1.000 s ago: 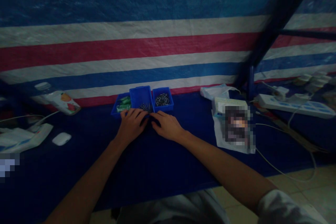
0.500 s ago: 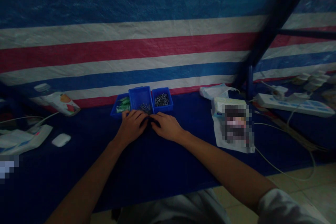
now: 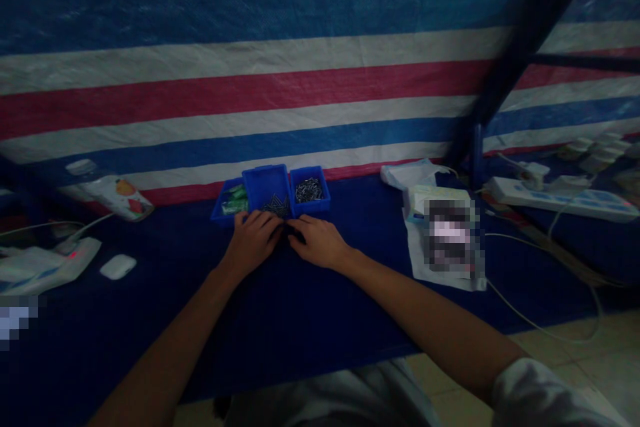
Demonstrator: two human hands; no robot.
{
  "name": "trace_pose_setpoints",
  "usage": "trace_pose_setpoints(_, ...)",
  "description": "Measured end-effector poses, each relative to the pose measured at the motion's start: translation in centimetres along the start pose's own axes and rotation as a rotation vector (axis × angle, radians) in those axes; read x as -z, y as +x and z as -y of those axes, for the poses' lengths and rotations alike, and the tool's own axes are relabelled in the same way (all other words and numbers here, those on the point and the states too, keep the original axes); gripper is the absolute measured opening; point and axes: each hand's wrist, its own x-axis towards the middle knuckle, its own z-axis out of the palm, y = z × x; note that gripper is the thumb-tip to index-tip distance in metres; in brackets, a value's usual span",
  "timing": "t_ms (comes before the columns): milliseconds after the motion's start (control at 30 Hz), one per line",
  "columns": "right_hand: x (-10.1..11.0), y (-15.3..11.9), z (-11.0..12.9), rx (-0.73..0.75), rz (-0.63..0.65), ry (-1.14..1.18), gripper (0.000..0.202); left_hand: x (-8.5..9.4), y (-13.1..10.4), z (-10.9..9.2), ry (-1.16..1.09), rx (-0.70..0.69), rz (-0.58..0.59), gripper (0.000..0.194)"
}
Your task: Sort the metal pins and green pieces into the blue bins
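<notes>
Your left hand (image 3: 253, 237) is bent over the near rim of the middle blue tray (image 3: 265, 181), fingers curled; your right hand (image 3: 317, 240) sits just beside it, fingers bent inward, fingertips near where the middle and right trays meet; you have both grips partly curled, but whether either has hold of anything I cannot tell, the fingertips being hidden or dark; the middle tray stands by the far edge of the surface (image 3: 310, 313), small metal pieces (image 3: 276, 204) gathered at its near end; left tray (image 3: 218, 211) carries green packets (image 3: 236, 200); right tray (image 3: 315, 207) holds more metal bits (image 3: 309, 190).
</notes>
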Motion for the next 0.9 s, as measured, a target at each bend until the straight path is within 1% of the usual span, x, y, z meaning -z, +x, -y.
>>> trace_pose_setpoints(200, -0.12, 0.06, -0.05, 0.003, -0.006, -0.004, 0.036, 0.14, 0.07, -0.10, 0.015, -0.007, 0.002, 0.015)
trace_pose_setpoints(433, -0.34, 0.11, -0.22, 0.047, -0.037, -0.021, 0.035, 0.40, 0.12, -0.29, 0.049, -0.013, 0.023, 0.015)
trace_pose_setpoints(633, -0.57, 0.23, -0.28, 0.059, -0.059, -0.057, 0.035, 0.23, 0.05, -0.16, 0.047, -0.016, 0.025, 0.016)
trace_pose_setpoints(900, -0.58, 0.19, -0.24, 0.044, -0.026, -0.086, 0.036, 0.08, 0.03, -0.14, 0.052, -0.016, 0.029, 0.014)
